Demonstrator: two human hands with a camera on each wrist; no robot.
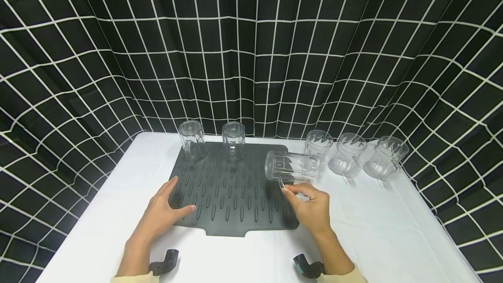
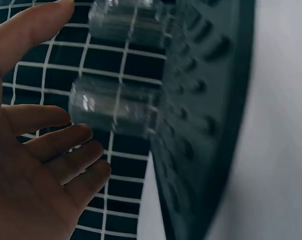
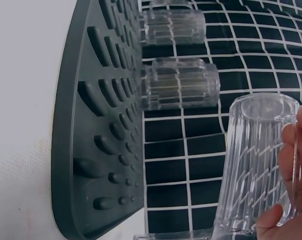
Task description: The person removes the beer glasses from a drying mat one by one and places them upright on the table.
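Observation:
My right hand (image 1: pixel 310 206) grips a clear ribbed glass mug (image 1: pixel 292 167) by its handle. The mug lies on its side in the air, across the right part of a dark grey drying mat (image 1: pixel 235 191). In the right wrist view, fingers and thumb close around the handle of this mug (image 3: pixel 258 165). Over the mat's left edge, my left hand (image 1: pixel 163 208) hovers with thumb and fingers spread, holding nothing. Two similar glass mugs, one at the back left (image 1: pixel 192 141) and one beside it (image 1: pixel 233 142), stand on the mat's far side.
Three more glass mugs stand in a row at the back right of the white table (image 1: pixel 377 230); the nearest to the mat (image 1: pixel 319 139) is partly behind the held one. A black curtain with a white grid (image 1: pixel 235 56) surrounds the table's back and sides.

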